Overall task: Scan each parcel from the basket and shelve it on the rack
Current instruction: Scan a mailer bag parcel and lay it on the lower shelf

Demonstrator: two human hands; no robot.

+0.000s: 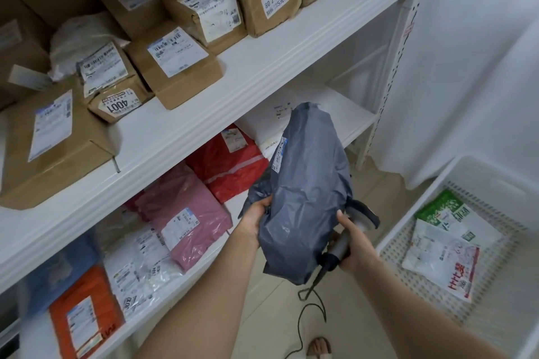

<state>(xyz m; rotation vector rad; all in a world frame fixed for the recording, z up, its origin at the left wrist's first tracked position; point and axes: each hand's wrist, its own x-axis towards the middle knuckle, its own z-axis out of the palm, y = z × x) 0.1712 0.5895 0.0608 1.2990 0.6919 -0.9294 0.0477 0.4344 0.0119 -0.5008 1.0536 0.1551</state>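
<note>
Head view (the only view).

The grey parcel, a soft plastic mailer, is held in the air in front of the rack's lower shelf, left of the basket. It stands on end, tilted away from the camera, with a label strip on its far left side.

The left hand grips the parcel's near left edge, fingers curled round the crumpled plastic.

The right hand is closed round the handle of a scanner. Its thumb lies against the parcel's right side. The scanner head shows just behind the parcel, and a dark cable hangs from the handle to the floor.

The basket, white and perforated, sits on the floor at the right. It holds a green-and-white packet and a white packet with red print, the second overlapping the first.

Upper shelf: brown boxes, all labelled (one reads 4001, another 80-2-3205).

Lower shelf, far to near: a red bag, a pink bag, clear-wrapped white bags and an orange bag, each labelled.

A sandalled foot shows at the near edge.
</note>
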